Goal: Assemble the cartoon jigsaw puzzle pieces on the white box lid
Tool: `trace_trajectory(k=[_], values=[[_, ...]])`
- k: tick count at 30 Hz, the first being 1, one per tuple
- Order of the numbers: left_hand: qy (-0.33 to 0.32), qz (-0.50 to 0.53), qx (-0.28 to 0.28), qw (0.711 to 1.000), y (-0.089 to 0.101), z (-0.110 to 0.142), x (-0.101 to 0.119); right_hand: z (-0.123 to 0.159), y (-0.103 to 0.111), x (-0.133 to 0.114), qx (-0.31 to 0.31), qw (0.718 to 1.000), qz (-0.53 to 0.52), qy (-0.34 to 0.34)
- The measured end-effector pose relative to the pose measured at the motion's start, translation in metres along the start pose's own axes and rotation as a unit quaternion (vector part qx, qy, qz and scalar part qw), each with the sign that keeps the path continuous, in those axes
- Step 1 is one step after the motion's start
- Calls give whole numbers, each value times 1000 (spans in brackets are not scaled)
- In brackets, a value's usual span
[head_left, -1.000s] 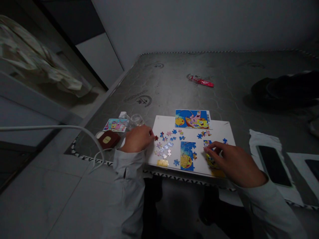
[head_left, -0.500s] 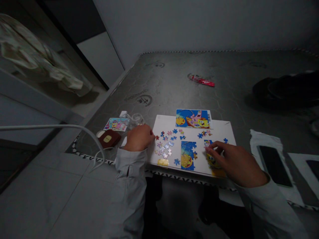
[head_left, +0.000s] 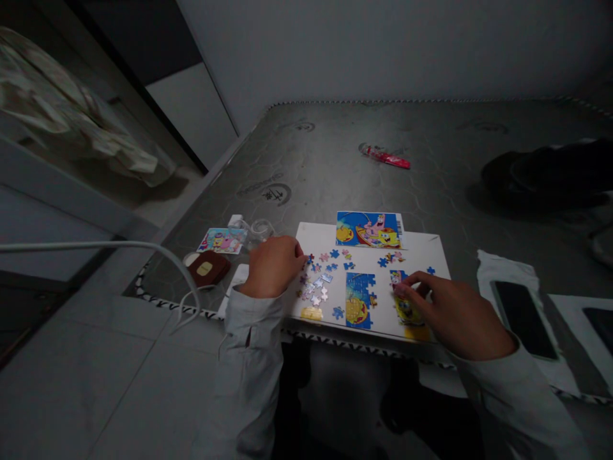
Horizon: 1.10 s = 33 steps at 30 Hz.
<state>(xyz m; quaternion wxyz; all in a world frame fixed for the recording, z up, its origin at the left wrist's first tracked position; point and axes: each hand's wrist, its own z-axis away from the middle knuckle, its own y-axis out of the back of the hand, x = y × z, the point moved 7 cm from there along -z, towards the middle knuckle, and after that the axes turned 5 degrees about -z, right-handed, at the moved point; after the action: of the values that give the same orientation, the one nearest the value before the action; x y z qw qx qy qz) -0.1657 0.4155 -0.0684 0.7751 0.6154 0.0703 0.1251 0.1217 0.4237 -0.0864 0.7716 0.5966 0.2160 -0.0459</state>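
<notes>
My left hand (head_left: 276,265) is at the left side of a white board (head_left: 306,233), fingers pinched at a small red puzzle piece (head_left: 311,258) beside the loose pieces. My right hand (head_left: 445,310) has thumb and forefinger closed on a puzzle piece (head_left: 397,277) at the top of a joined yellow strip (head_left: 405,312), which it partly covers. Between my hands lies a joined blue-and-yellow puzzle section (head_left: 357,303). Loose puzzle pieces (head_left: 316,287) are scattered left of it. The picture card (head_left: 368,230) lies along the board's far edge.
Left of the board are a brown case (head_left: 209,268), a colourful card (head_left: 223,241) and a white cable (head_left: 158,248). A phone (head_left: 524,319) lies on white paper to the right. Farther back are a red-wrapped item (head_left: 387,157) and a dark object (head_left: 541,176).
My left hand has moved slightly right and away from me, and the red piece by its fingertips has shifted towards a blue piece. My right hand stays nearly in place.
</notes>
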Motion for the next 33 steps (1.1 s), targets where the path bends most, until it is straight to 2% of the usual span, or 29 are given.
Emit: trace_trajectory(k=[13,16,18,22,24,28,33], values=[[-6,-19,-18,1000,2,0,8,-3,8,19,19,999,16,-32],[-7,-24,-22,999,1,1,9,-10,4,22,29,999,6,-42],[-8,-27,-21,999,1,1,11,-16,0,18,58,998,-3,-23],[-17,-29,-16,999,2,2,15,-27,-3,4,169,983,36,61],[-23,-26,-13,999,3,3,19,-31,-7,2,195,976,46,80],[-40,-24,-8,999,4,5,24,-40,-13,3,205,973,40,98],[-56,-22,-7,998,4,7,28,-46,-15,2,199,976,43,79]])
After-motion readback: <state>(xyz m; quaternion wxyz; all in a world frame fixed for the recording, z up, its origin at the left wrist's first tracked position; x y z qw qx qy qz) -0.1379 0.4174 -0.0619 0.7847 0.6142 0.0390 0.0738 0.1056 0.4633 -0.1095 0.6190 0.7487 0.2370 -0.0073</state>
